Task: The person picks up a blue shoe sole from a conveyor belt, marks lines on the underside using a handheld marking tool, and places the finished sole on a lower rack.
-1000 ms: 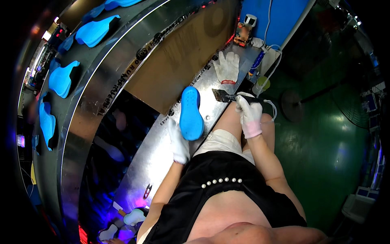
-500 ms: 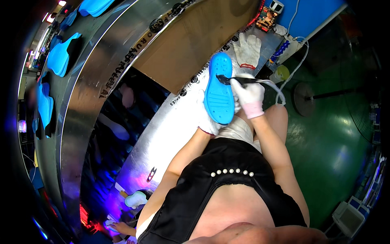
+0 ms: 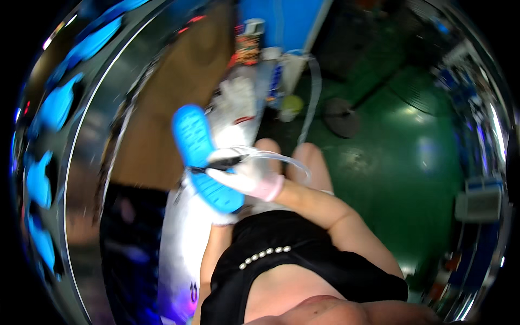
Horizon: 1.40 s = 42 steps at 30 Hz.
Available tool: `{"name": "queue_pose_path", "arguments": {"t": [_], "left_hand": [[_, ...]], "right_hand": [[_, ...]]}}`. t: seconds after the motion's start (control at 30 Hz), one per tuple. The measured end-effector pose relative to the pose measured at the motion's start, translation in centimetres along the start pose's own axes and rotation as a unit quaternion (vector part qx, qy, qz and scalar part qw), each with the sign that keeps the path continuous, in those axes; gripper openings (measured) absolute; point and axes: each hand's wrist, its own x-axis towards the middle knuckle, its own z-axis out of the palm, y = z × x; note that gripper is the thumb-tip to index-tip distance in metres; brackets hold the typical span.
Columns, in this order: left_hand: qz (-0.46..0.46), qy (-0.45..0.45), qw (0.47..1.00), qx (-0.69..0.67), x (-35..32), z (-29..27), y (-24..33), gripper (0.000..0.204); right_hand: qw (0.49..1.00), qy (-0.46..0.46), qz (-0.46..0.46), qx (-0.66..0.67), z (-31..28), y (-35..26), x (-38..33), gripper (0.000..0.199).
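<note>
A blue shoe sole (image 3: pixel 195 138) lies tilted over the metal table, its toe end pointing up and to the left. Beneath its lower end my left hand (image 3: pixel 224 218), in a white glove, grips it; most of that hand is hidden by the sole. My right hand (image 3: pixel 244 176), also gloved in white with a pink cuff, is closed round a black brush (image 3: pixel 226 162). The brush's dark tip touches or hovers just over the sole's left edge, near its middle; blur hides which. A clear hose (image 3: pixel 287 157) runs back from the brush.
Brown cardboard (image 3: pixel 157 108) lies behind the sole. A loose white glove (image 3: pixel 238 97) rests on the metal table (image 3: pixel 181 238). At the left, blue pieces (image 3: pixel 57 105) sit along a dark conveyor (image 3: pixel 81 130). A round stand base (image 3: pixel 340 116) is on the green floor.
The whole view has swung and blurred. The sole now tilts with its toe end leftward, and my right hand has brought the brush from the sole's upper part to its left edge.
</note>
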Motion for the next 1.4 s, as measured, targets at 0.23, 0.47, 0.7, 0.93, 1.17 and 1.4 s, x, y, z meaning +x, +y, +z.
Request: {"name": "queue_pose_path", "arguments": {"t": [0.23,0.47,0.7,0.93,1.17,1.4], "left_hand": [[-0.051,-0.163,0.985,-0.013,0.6,-1.6,0.6,0.076],[-0.084,-0.173,0.980,0.056,1.4,-0.9,4.2,0.077],[-0.260,-0.080,0.961,0.051,2.7,1.0,6.5,0.080],[-0.212,-0.027,0.940,0.266,1.4,2.6,8.9,0.046],[-0.108,-0.178,0.859,0.468,4.4,0.1,10.3,0.041],[0.174,-0.411,0.662,0.603,4.2,1.5,13.6,0.096]], "right_hand": [[0.998,-0.007,-0.054,-0.034,-0.5,-1.7,-1.5,0.012],[0.986,-0.097,-0.136,-0.018,0.0,-3.8,-3.3,0.014],[0.959,-0.220,-0.154,-0.087,-3.9,-3.0,-3.4,0.016],[0.935,-0.302,-0.178,-0.051,-3.8,-4.1,-2.0,0.022],[0.936,-0.275,-0.196,-0.100,-4.9,-4.2,-1.3,0.024],[0.933,-0.224,-0.249,-0.134,-5.3,-5.0,-0.4,0.022]]}}
